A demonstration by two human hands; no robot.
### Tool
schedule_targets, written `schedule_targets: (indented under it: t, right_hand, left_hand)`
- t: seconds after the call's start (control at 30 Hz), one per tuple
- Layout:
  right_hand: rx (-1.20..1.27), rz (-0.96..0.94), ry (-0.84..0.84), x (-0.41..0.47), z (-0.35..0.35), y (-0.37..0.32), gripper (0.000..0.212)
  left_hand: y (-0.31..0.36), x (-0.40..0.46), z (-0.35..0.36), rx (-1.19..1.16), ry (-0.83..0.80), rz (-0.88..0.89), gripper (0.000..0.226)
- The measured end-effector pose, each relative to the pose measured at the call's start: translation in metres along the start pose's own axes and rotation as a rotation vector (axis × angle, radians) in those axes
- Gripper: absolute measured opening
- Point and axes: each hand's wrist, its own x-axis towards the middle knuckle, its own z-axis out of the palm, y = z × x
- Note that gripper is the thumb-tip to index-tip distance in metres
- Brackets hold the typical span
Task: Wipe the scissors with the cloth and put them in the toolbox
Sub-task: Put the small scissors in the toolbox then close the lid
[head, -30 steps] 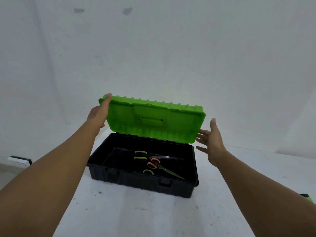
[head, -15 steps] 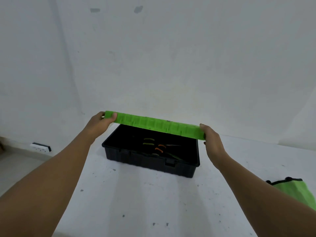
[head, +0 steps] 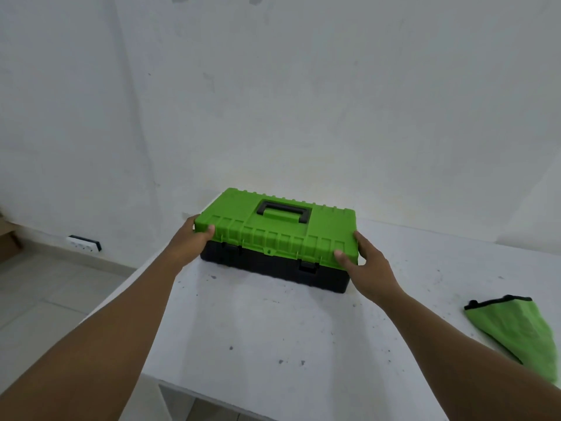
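The toolbox, black base under a closed green lid, sits on the table's far side. The left hand and right hand grip the lid's ends, fingers curled over its edges. The green cloth lies near right.

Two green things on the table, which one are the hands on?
The toolbox lid: left hand and right hand grip its ends. The green cloth lies untouched at right.

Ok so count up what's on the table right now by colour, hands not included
Green and black: 2, the toolbox with its green lid down on the black base, and the green cloth with black trim at the right edge
Other colours: 0
Total: 2
No scissors can be seen on the table with the lid shut.
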Motion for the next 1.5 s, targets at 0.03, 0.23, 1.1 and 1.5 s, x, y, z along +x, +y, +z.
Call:
schedule_targets:
  t: [0.03,0.23,1.1,1.5]
  right_hand:
    - [-0.001,0.002,0.003,-0.001,0.001,0.001,0.084]
    - [-0.106,-0.008,0.018,-0.013,0.008,0.007,0.088]
    - [-0.099,-0.015,0.083,0.037,0.023,0.017,0.084]
    - [-0.073,0.007,0.087,0.075,0.023,0.023,0.084]
  left_hand:
    - [-0.001,-0.003,0.002,-0.015,0.024,0.014,0.067]
    - [-0.017,-0.024,0.007,0.230,0.008,0.269,0.091]
    - [-0.013,0.024,0.041,0.301,0.046,0.301,0.091]
    - [0.000,0.056,0.055,0.319,0.040,0.293,0.090]
